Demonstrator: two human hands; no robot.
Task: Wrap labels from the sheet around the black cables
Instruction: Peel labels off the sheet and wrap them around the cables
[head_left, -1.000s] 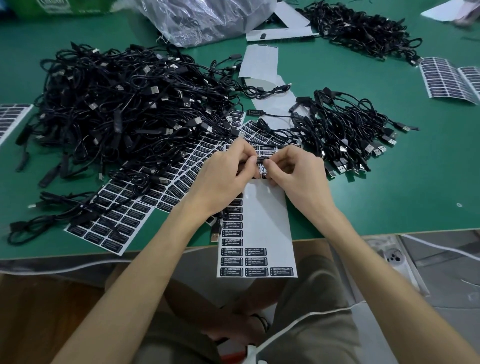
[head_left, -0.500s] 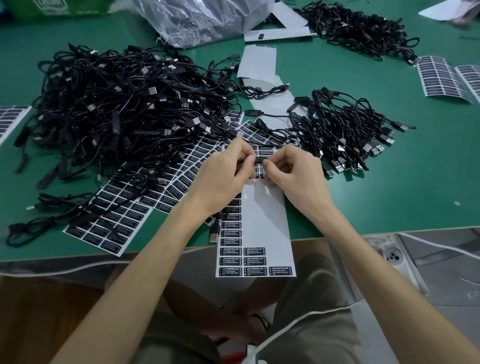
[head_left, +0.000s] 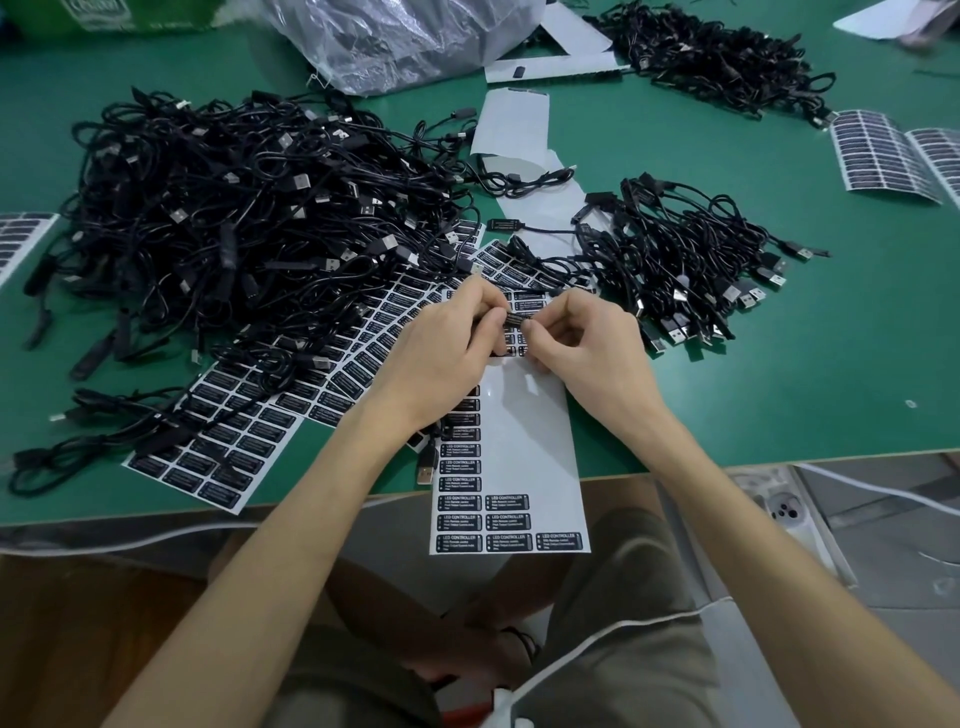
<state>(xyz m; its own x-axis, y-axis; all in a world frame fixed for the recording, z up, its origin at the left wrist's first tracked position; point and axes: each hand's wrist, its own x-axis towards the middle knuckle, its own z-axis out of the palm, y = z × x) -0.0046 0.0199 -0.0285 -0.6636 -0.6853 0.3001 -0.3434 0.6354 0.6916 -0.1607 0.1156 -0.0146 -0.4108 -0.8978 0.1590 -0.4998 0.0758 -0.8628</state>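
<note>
My left hand and my right hand meet over the label sheet, fingertips pinching a black label around a black cable between them. The cable's USB plug hangs below my left wrist. The sheet is mostly bare white backing, with black labels left along its left side and near end. A large heap of black cables lies to the left. A smaller pile of black cables lies to the right.
More full label sheets lie under the big heap, and others sit at the far right and left edge. A clear plastic bag and a third cable pile sit at the back. The table's front edge runs below my wrists.
Both hands stayed over the sheet. The fingertips shifted slightly, working the label around the cable.
</note>
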